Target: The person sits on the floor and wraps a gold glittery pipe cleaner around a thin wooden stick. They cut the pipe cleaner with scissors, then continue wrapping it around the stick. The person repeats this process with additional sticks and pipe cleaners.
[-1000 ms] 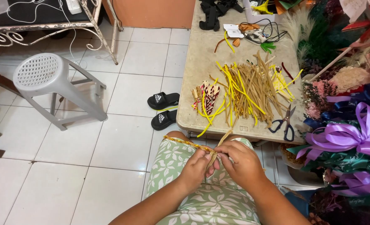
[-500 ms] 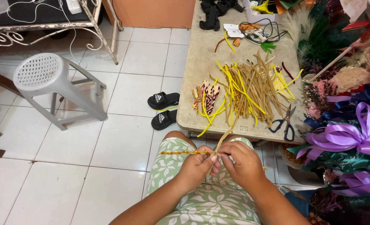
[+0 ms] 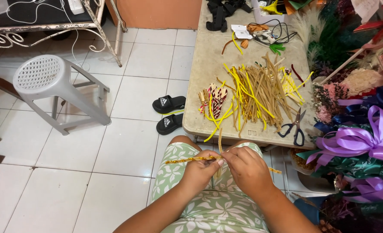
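Both my hands meet over my lap, which is covered in green leaf-print cloth. My left hand (image 3: 201, 169) pinches a glittery gold pipe cleaner (image 3: 186, 160) that sticks out level to the left. My right hand (image 3: 245, 168) grips the same spot, where a tan pipe cleaner (image 3: 220, 140) rises upward and crosses the gold one. A short gold end (image 3: 275, 171) pokes out right of my right hand. On the low table (image 3: 208, 64) ahead lies a pile of tan and yellow pipe cleaners (image 3: 258, 92).
Black-handled scissors (image 3: 296, 128) lie at the table's near right. A small red-striped bundle (image 3: 216, 99) sits at its left edge. Black sandals (image 3: 169, 112) rest on the white tiles. A grey plastic stool (image 3: 53, 88) stands left. Purple ribbon bows (image 3: 364, 142) and flowers crowd the right.
The gold pipe cleaner has swung from slanting up over my knee to lying level and pointing left. My hands stay together over my lap.
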